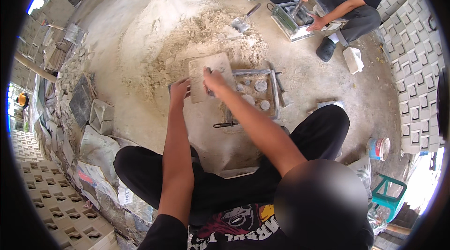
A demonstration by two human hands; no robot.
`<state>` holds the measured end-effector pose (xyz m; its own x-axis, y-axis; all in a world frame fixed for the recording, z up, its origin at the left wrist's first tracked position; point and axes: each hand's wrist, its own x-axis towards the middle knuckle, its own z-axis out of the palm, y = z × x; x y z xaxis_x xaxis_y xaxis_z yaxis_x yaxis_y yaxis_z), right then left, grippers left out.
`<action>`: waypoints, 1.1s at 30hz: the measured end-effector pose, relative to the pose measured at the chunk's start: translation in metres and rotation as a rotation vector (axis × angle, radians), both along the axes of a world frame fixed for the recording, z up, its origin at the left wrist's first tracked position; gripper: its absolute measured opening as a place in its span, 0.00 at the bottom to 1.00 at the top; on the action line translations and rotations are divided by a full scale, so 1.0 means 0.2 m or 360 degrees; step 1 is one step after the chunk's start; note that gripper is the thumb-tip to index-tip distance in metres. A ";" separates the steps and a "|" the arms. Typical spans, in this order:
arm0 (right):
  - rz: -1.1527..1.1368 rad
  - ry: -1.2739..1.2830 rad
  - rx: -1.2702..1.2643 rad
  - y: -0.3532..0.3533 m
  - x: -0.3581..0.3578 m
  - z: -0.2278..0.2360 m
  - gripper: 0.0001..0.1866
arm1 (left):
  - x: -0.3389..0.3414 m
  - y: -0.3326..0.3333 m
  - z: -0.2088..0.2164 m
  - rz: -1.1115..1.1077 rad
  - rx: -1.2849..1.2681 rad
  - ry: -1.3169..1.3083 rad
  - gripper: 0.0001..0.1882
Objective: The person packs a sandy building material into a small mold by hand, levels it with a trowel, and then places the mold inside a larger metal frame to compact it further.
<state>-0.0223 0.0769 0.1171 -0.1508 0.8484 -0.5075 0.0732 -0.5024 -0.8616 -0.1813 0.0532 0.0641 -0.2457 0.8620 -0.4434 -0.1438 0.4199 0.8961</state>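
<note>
A flat, rectangular tan board (pixel 199 69) is in front of me, dusted with pale powder. My right hand (pixel 214 81) is closed over its face, around a dark part that looks like a grip. By the board's left edge, my left hand (pixel 180 90) has its fingers curled; a dark edge shows beside it, and what it holds is mostly hidden. Just right of the board lies a rectangular metal mould (pixel 275 95) with several round pale knobs inside and a dark handle at its near side. The board overlaps the mould's left part.
A heap of pale sandy powder (pixel 164 20) spreads beyond my hands, with a trowel (pixel 241 24) on it. At far right another person (pixel 349 1) works at a second mould (pixel 293 22). Patterned blocks (pixel 415 76) are stacked along the right. A bucket (pixel 378 149) and green stool (pixel 390 193) stand at near right.
</note>
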 end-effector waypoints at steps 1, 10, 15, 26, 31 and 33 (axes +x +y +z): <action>-0.0056 0.0002 -0.0023 -0.02 -0.12 -0.09 0.25 | -0.10 -0.03 -0.06 0.0099 -0.0039 0.0050 0.16; -0.0268 -0.0448 -0.0364 -0.18 -0.40 -0.68 0.27 | -0.33 -0.25 -0.49 0.0513 -0.0284 0.0076 0.14; -0.0324 -0.0800 0.0144 0.00 -0.38 -1.18 0.26 | -0.27 -0.19 -0.60 0.0554 -0.0384 0.0115 0.14; -0.0426 -0.0747 -0.0061 0.60 -0.50 -0.94 0.28 | -0.29 -0.16 -0.56 0.0718 -0.0153 0.0057 0.12; -0.0169 -0.0816 0.0057 0.42 -0.42 -0.91 0.28 | -0.22 -0.12 -0.64 0.0644 -0.0080 0.0096 0.12; -0.0030 -0.0775 0.0129 0.33 -0.41 -0.79 0.28 | -0.22 -0.11 -0.62 0.0645 -0.0113 0.0094 0.12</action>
